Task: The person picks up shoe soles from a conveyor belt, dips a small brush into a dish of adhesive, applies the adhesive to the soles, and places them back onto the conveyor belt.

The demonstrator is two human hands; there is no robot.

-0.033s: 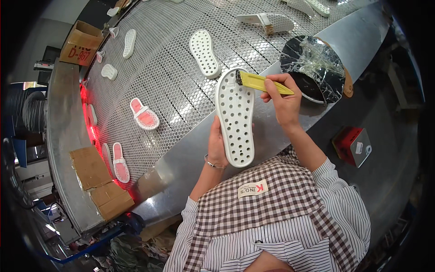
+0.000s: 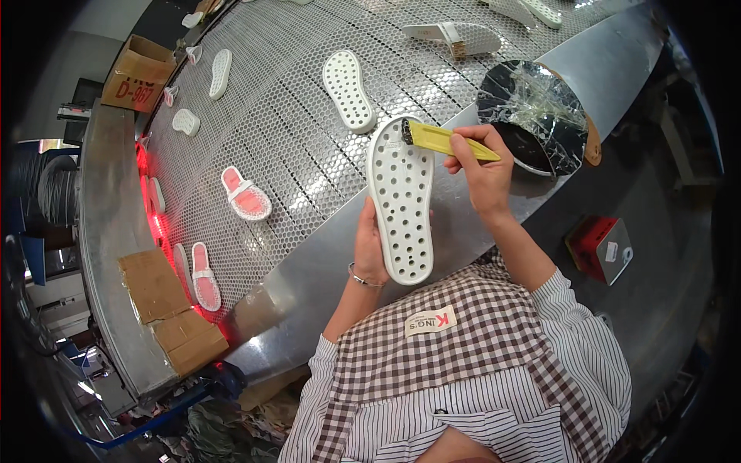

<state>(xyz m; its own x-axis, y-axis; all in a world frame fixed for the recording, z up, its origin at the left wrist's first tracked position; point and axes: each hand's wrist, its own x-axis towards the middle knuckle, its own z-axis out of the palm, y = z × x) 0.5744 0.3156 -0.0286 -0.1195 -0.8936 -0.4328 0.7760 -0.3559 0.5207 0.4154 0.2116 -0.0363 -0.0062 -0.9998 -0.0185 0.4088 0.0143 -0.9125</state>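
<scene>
My left hand is closed around the lower left edge of a white shoe sole, its far fingers hidden underneath. Rows of round holes cover the sole's upturned face, and it is held up over the metal ledge. Between the thumb and fingers of my right hand is a flat yellow-handled brush. Its dark bristles are at the sole's far end, by the right rim; they look to be touching it. Right of the brush stands a round pot with dark contents, partly covered by shiny black wrapping.
Beyond the ledge runs a mesh conveyor. On it lie another holed sole, a pink-lined slipper and a white upper with a brush. Flattened cardboard and a cardboard box sit along the left side.
</scene>
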